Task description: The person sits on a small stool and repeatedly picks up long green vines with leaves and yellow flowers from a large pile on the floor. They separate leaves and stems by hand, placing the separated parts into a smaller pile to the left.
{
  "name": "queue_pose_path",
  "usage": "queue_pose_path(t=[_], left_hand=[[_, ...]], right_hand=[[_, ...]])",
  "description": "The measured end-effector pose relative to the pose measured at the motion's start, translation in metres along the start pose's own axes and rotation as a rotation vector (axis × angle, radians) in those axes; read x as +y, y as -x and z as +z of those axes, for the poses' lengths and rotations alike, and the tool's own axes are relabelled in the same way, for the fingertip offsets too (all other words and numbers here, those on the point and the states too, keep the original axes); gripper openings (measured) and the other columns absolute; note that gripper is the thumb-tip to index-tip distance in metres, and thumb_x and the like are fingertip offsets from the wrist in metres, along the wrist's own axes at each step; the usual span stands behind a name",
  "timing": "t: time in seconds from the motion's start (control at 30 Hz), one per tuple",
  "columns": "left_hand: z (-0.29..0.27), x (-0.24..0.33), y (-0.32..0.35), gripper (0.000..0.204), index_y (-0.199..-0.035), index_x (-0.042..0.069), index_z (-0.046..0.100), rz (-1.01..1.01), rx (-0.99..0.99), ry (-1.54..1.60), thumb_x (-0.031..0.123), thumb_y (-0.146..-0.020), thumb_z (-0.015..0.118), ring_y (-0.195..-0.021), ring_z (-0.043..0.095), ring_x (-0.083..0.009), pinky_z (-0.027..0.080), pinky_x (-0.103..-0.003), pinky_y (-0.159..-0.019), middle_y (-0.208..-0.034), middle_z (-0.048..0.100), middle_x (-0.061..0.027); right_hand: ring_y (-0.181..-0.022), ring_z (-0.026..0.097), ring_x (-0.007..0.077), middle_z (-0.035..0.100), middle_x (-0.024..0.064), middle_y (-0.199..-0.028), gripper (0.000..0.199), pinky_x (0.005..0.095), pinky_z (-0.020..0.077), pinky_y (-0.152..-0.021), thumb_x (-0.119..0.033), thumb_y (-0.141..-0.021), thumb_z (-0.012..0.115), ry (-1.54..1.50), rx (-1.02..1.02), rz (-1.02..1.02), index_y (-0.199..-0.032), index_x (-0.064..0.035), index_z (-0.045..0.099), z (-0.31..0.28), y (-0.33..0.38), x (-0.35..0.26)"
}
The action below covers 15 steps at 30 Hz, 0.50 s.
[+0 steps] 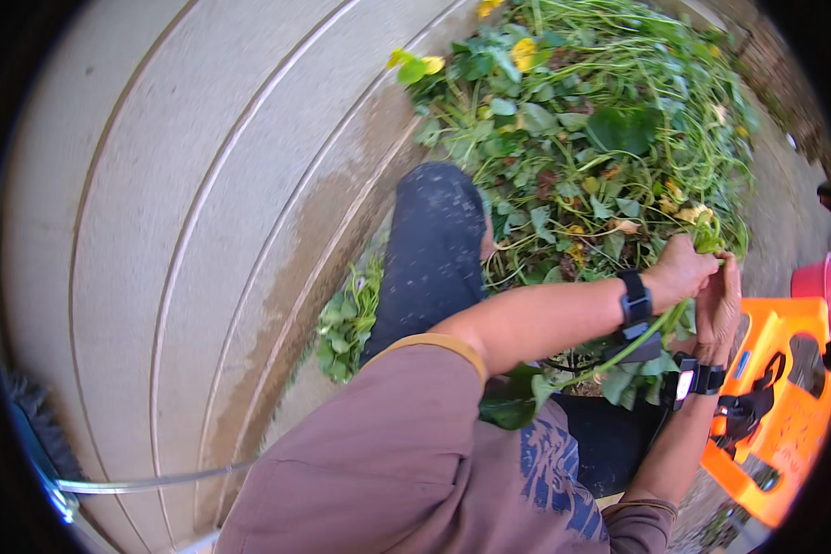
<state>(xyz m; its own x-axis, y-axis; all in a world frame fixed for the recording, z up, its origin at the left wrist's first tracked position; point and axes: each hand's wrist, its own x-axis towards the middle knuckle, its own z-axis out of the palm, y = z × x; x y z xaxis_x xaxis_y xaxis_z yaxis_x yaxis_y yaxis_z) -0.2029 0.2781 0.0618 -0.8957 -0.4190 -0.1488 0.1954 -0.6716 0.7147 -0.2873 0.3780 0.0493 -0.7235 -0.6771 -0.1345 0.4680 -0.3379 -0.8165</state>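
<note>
My left hand, with a dark strap and device on its wrist, is closed around a bunch of leafy green stems. Pressed up beside it, my right hand grips the same bunch, its fingertips near the top; part of its grip is hidden. Long stems with broad leaves trail from my hands down across my lap. Just beyond my hands spreads a big heap of cut green vines, with yellow and withered brown leaves mixed in.
An orange plastic stool with a black strap on it stands at the right, by a pinkish-red container. Left of my knee lies a smaller bundle of greens. Grooved, partly wet concrete covers the left side.
</note>
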Motion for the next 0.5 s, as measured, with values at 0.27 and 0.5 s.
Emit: queue_pose_path(t=[0.27,0.5], left_hand=[[-0.077,0.040,-0.013,0.017,-0.064,0.004,0.052,0.228,0.747,0.359,0.011,-0.079,0.051,-0.039,0.045,-0.0129,0.037,-0.027,-0.038,-0.050,0.049,-0.0028],[-0.201,0.245,0.070,0.023,-0.065,0.005,0.051,0.872,0.630,0.053,0.018,-0.084,0.050,-0.046,0.050,-0.0161,0.041,-0.030,-0.045,-0.054,0.052,-0.0061]], right_hand=[[-0.104,0.053,0.0183,0.057,0.0108,-0.111,0.026,0.0321,0.0370,-0.096,-0.020,-0.092,0.050,0.287,0.014,-0.220,-0.107,0.0003,0.054,0.030,-0.022,0.017],[-0.102,0.052,0.0180,0.056,0.0098,-0.112,0.025,0.0332,0.0373,-0.096,-0.022,-0.092,0.049,0.450,-0.032,-0.248,-0.106,-0.0017,0.054,0.014,-0.016,-0.036]])
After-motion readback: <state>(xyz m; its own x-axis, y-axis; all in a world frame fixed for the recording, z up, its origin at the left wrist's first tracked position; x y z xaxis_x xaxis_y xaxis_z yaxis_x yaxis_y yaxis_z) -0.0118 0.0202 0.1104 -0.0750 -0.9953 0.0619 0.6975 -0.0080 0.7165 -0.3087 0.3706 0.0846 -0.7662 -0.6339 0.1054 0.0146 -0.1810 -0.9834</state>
